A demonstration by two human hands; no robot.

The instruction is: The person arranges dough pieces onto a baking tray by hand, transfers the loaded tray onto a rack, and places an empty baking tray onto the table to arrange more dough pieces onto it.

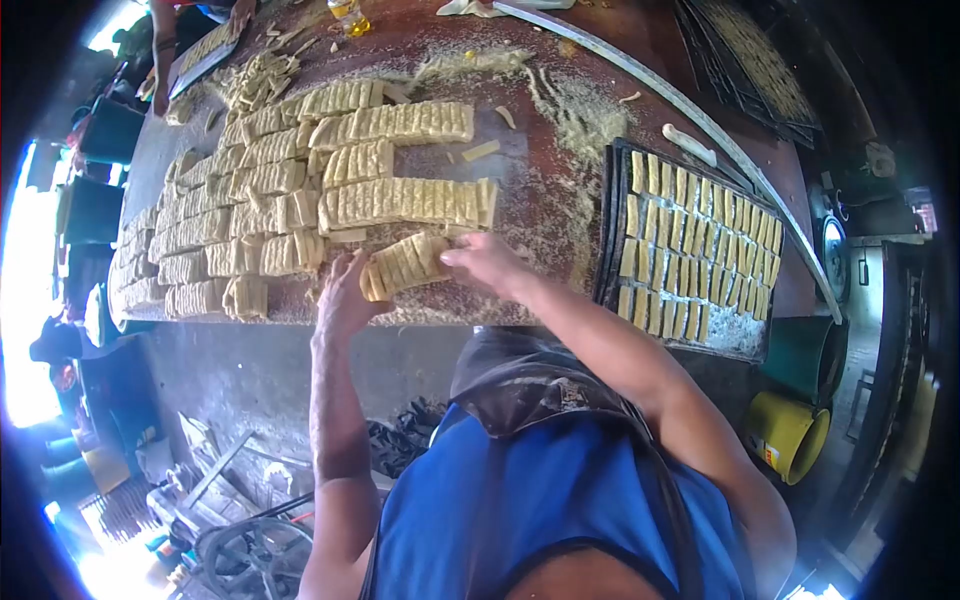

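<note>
Between my two hands is a short row of cut dough strips (405, 266), pressed together side by side near the table's front edge. My left hand (348, 295) closes on its left end, and my right hand (482, 262) grips its right end. Just behind lies a longer row of dough strips (400, 204), with more rows (220, 210) packed to the left. To the right, a dark baking tray (755, 332) holds strips laid apart in several lines, with a floury bare patch at its front right corner.
A long pale strip (690, 95) curves along the table's right side, near a white-handled tool (690, 145). Stacked trays (750, 70) stand at the back right. Another person's hand (240, 15) shows at the back left. A yellow bucket (790, 437) is on the floor at right.
</note>
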